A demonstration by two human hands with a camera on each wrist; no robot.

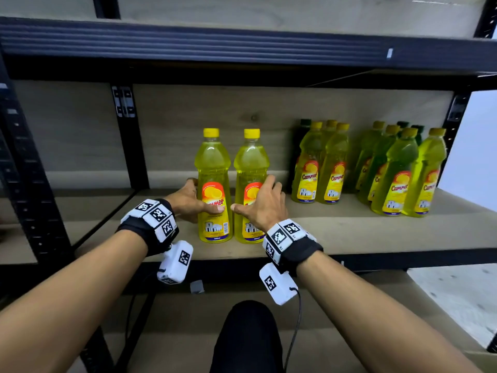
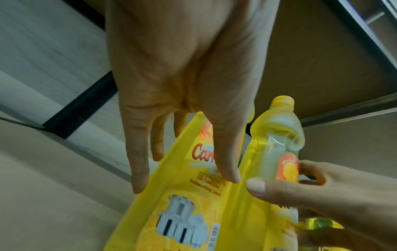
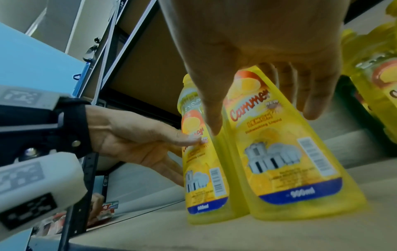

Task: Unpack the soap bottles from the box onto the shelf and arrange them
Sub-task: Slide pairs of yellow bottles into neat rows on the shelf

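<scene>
Two yellow soap bottles stand upright side by side near the front of the wooden shelf (image 1: 349, 232). My left hand (image 1: 193, 200) is at the left bottle (image 1: 213, 170): its thumb lies across the label and the fingers reach straight along the bottle's left side (image 2: 193, 212). My right hand (image 1: 262, 205) holds the right bottle (image 1: 251, 162), thumb in front, fingers curled round its right side (image 2: 277, 152). The right wrist view shows both bottles, left (image 3: 204, 178) and right (image 3: 290, 161), with their bases on the board.
Two clusters of the same bottles (image 1: 320, 168) (image 1: 398, 173) fill the shelf's right part, with dark green ones at the back. A black upright (image 1: 129, 135) stands to the left and the upper shelf beam (image 1: 242, 41) runs overhead. My knee (image 1: 247, 337) is below.
</scene>
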